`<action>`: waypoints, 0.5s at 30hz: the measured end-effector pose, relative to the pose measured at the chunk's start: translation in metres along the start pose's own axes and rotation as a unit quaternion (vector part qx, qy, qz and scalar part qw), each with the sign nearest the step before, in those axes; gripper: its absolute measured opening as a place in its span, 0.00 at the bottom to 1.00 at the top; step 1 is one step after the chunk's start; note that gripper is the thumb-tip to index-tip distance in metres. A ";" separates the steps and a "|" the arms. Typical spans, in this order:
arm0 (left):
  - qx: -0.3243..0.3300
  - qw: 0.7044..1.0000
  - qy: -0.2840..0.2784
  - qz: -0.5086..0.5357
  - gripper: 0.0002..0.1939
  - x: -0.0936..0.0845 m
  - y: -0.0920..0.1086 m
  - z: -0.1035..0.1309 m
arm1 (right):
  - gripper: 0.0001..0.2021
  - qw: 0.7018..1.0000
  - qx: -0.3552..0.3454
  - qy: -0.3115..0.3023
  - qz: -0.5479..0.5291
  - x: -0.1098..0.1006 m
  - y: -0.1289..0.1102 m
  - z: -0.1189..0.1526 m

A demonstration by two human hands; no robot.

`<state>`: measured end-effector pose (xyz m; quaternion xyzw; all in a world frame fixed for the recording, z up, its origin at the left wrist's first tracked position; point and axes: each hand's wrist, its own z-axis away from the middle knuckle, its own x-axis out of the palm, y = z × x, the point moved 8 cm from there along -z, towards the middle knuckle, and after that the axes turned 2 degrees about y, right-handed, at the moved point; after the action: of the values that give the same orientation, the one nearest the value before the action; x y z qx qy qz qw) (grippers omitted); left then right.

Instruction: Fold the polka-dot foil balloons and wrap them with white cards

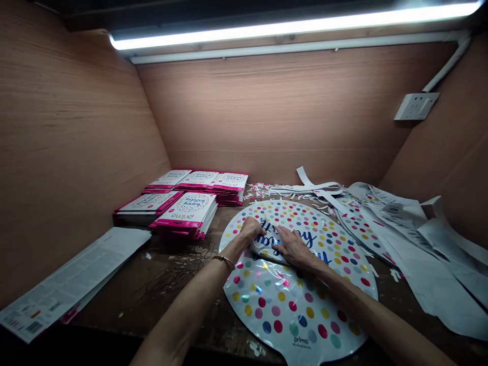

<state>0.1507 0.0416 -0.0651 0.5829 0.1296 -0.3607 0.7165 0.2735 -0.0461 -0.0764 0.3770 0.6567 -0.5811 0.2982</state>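
A flat, round foil balloon [305, 310] with coloured dots and blue lettering lies in front of me, its tail toward the near edge. My left hand [251, 231], a thin bracelet on its wrist, is closed on the foil near the middle, at a raised fold. My right hand [295, 246] rests on the foil just right of it, fingers spread, the fingertips at the same fold. A dark gap shows under the fold between the hands.
Stacked pink and white packets [186, 211] stand at the back left. Printed sheets [76, 279] lie at the left edge. More dotted balloons [362, 223], white strips [320, 188] and large papers [415, 264] cover the right. A socket [417, 107] is on the right wall.
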 end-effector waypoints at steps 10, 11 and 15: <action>0.185 0.977 -0.080 0.068 0.04 -0.019 0.026 0.103 | 0.09 0.889 0.023 -0.300 -0.346 -0.029 -0.048 0.017; 0.190 0.978 -0.060 0.057 0.07 -0.035 0.018 0.115 | 0.10 0.879 0.026 -0.307 -0.363 -0.021 -0.050 0.026; 0.161 0.982 0.100 -0.030 0.26 -0.151 -0.056 0.151 | 0.11 0.843 0.119 -0.264 -0.454 0.010 -0.025 0.057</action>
<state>-0.0284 -0.0469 0.0280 0.7194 0.1581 -0.3378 0.5860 0.2442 -0.1017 -0.0797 -0.0984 0.5760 -0.8031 0.1162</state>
